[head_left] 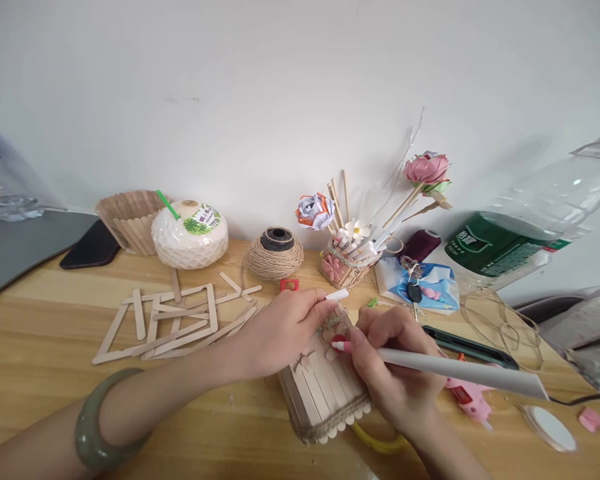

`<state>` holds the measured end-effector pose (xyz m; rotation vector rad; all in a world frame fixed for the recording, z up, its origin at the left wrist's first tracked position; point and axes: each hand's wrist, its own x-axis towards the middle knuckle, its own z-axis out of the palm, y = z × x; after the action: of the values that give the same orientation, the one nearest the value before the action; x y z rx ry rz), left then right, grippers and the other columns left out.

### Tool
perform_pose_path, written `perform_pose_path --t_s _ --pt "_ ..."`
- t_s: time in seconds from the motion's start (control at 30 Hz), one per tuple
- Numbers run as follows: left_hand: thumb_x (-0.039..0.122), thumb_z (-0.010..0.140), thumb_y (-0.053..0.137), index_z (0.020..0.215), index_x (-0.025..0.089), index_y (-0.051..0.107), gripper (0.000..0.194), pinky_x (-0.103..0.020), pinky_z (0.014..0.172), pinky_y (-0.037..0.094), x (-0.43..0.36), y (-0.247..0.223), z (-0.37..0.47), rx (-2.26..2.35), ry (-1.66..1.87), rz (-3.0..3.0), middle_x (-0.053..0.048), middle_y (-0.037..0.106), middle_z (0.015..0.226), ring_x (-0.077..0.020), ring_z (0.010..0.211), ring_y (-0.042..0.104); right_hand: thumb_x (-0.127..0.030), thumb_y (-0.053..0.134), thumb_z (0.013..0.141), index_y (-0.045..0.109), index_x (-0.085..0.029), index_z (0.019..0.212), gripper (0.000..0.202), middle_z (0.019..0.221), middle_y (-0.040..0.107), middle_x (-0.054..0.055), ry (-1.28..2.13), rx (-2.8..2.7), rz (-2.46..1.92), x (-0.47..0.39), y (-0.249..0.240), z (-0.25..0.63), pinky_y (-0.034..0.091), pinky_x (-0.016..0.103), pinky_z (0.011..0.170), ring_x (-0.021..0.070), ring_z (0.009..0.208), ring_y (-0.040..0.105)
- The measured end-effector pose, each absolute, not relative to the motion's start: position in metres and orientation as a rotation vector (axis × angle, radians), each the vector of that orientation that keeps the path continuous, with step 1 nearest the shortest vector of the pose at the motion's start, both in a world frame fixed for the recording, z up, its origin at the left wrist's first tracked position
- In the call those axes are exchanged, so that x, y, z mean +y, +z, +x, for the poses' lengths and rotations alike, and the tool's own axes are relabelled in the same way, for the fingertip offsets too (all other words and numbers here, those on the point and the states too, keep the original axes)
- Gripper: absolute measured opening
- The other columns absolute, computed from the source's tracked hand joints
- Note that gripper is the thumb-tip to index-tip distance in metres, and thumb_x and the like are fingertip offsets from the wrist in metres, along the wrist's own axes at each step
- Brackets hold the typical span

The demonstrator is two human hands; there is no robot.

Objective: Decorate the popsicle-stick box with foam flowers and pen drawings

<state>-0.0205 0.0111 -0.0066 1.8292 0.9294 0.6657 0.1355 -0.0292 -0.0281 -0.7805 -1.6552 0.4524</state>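
Observation:
My right hand [400, 363] is closed around a white marker pen [460, 369] with a pink collar. Its tip meets a small red patch [339, 339] on a popsicle-stick box [325, 387], which lies tilted on the table. Between the thumb and fingers of my left hand [285, 330] is a short white tube, seemingly a pen cap [337, 295]. That hand also rests on the box's upper left side. Twine trims the box's near edge, and a bow-like petal shape [305, 361] sits on its face.
Loose popsicle sticks [155, 333] lie left, before a white coconut [190, 235] and a twine spool [274, 253]. Behind my hands stands a pot of paper flowers [350, 263]. To the right are a large bottle [505, 243], a pink glue gun [470, 397] and yellow-handled scissors [380, 441].

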Motion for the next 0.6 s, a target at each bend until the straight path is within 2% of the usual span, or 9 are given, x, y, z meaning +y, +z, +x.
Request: perform_pose_path --t_s 0.6 --pt "0.038 0.098 0.036 0.07 0.02 0.044 0.035 -0.028 0.059 0.032 0.0124 -0.0081 -0.0207 0.91 0.684 1.833 0.005 0.047 0.064 -0.0135 0.062 0.046 0.0 0.056 0.082 0.039 -0.022 0.07 0.03 0.059 0.035 -0.009 0.391 -1.7 -0.747 -0.0296 -0.0267 0.1349 0.03 0.022 0.047 0.007 0.048 0.034"
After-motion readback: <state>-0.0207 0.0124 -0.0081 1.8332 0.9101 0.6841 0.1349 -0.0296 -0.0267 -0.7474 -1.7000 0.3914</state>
